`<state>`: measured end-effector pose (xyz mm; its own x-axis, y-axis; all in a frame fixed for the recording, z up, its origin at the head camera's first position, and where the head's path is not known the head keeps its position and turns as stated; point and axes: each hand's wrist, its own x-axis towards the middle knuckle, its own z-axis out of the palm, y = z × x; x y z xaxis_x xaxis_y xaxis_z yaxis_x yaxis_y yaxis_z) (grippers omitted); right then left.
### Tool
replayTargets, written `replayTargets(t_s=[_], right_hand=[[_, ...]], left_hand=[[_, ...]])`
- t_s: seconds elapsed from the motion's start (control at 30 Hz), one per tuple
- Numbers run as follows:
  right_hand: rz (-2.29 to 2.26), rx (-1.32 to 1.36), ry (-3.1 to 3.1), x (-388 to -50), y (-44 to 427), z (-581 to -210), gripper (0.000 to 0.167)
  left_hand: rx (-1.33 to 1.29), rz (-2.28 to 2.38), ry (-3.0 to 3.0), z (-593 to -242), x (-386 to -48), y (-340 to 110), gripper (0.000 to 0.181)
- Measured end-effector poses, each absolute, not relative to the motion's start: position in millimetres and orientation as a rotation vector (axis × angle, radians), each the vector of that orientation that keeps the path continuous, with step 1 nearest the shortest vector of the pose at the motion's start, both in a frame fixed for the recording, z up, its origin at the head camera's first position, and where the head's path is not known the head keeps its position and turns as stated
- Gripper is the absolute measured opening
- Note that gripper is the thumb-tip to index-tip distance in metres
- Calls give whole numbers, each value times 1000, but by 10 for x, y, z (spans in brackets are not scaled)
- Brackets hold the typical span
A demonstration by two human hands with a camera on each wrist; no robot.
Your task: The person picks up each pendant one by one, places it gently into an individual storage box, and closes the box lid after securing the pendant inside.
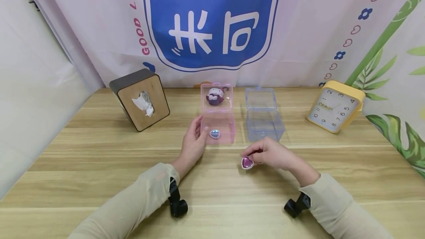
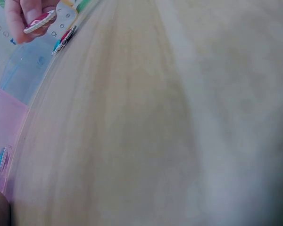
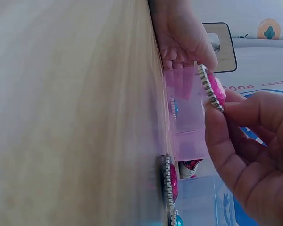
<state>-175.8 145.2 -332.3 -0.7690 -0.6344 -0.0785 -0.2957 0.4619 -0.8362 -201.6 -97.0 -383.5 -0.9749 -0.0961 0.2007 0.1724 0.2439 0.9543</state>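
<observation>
In the head view my right hand (image 1: 270, 154) pinches a pink heart-shaped gem (image 1: 247, 163) with a beaded rim, held above the table between thumb and fingers. My left hand (image 1: 194, 141) holds the left side of the open pink transparent box (image 1: 229, 126), thumb at its front edge. A blue heart gem (image 1: 214, 134) lies inside that box. Right of it stands an open blue transparent box (image 1: 265, 124). Another pink gem (image 3: 173, 183) and a blue gem (image 3: 179, 219) on the table show in the right wrist view; the right hand hides them in the head view.
A small figure (image 1: 215, 97) shows through the raised lid of the pink box. At the left stands a tissue box (image 1: 142, 100) with a wooden front, and at the right a yellow clock (image 1: 337, 106). A printed cloth (image 1: 109, 21) hangs behind the table.
</observation>
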Motion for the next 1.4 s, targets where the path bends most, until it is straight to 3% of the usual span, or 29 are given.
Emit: replayTargets(t_s=[0.77, 1.4], right_hand=[[-1410, -599, 2511, -1930, 1300, -3126, 23], [-1487, -613, 2514, -2151, 962, -3124, 25]], left_hand=[[-74, -1805, -2304, -3835, -2019, -973, 48], [-107, -1804, -2279, -3845, -2017, -980, 47]])
